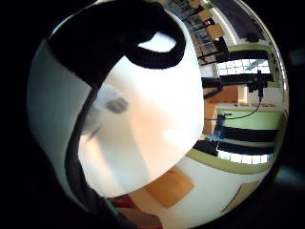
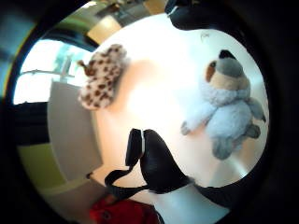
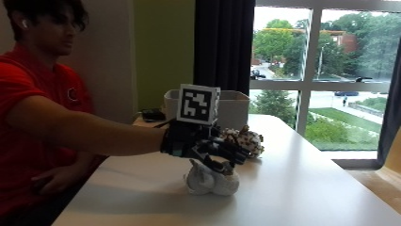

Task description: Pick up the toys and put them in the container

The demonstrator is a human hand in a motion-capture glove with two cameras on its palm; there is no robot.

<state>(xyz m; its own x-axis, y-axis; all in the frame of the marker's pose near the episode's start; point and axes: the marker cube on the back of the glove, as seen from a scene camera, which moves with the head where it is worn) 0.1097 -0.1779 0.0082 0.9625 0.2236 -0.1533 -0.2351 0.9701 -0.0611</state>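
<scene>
A person in a red shirt sits at a white table (image 3: 300, 188) w/ the gloved right hand (image 3: 204, 143) stretched out over a grey-and-white plush toy (image 3: 212, 180). The hand hangs just above the toy, palm down, fingers spread and relaxed, gripping nothing; whether the fingertips touch the plush can't be told. That pose looks like a reach, set up to close round the toy from above.

In the thumb-side palm view the same plush (image 2: 229, 105) lies flat on the tabletop, clear of the glove, so it is prob. not yet grasped. A second toy, spotted brown and cream (image 3: 245, 140), lies just behind the first, nearer the window. It sits just beside a grey container (image 3: 233, 109), which stands at the table's far end, open side up, ready to take both toys.

Both toys are on the table, none in the container as far as shows. The bare hand rests low by the person's lap, away from the toys.
</scene>
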